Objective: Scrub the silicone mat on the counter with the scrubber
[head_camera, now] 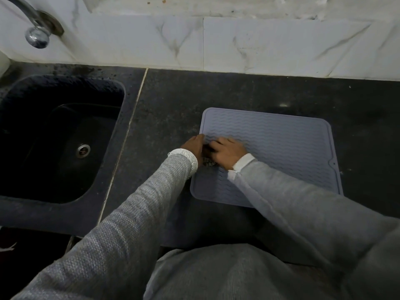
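The right hand (pixel 228 153) lies palm down on the left part of the mat, its fingers bent over a small, dark, rough-looking scrubber (pixel 209 163), of which only a little shows below the knuckles and between the two hands. The left hand (pixel 193 147) sits just beside it at the mat's left edge, fingers curled inward toward the same scrubber; the two hands touch or nearly touch, and whether the left one truly grips the scrubber or only steadies the mat's edge cannot be told from this view. Both wrists wear pale cuffs under grey knitted sleeves (pixel 138 211) that reach back toward the camera.

Beneath the hands, the grey-lilac rectangular silicone mat (pixel 281 148) with rounded corners and raised wavy ridges lies flat on the black speckled stone table (pixel 173 100), its long side roughly parallel to the wall and its near right corner hidden by the right sleeve. A small tab shows on its right rim.

To the left, past a pale grout seam in the table, is a dark sunken sink (pixel 43 191) with a round metal drain (pixel 83 150). A chrome tap (pixel 35 29) juts from the white marble-veined wall tiles (pixel 259 46) behind.
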